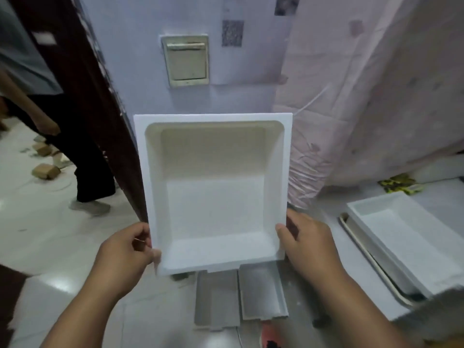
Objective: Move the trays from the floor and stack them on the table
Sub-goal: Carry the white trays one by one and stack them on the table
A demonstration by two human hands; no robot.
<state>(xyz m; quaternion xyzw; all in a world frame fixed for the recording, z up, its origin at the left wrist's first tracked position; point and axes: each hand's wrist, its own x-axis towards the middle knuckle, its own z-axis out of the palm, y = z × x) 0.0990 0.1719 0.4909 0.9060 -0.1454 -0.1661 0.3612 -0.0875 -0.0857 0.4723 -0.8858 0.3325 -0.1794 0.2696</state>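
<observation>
Held up at chest height in front of a pale wall, a square white foam tray (216,197) faces the camera, its deep hollow with rounded corners and a wide flat rim in plain view; the surface looks matte and faintly grainy. The left hand (125,252) grips the tray's lower left edge, thumb on the front of the rim and fingers curled behind. The right hand (305,244) clasps the lower right edge the same way. Both forearms reach forward and slightly inward. Below the tray, two flat grey-white trays (238,297) lie side by side on the glossy tiled floor (50,237). To the right, another white foam tray (401,237) rests on a white table (442,197).
</observation>
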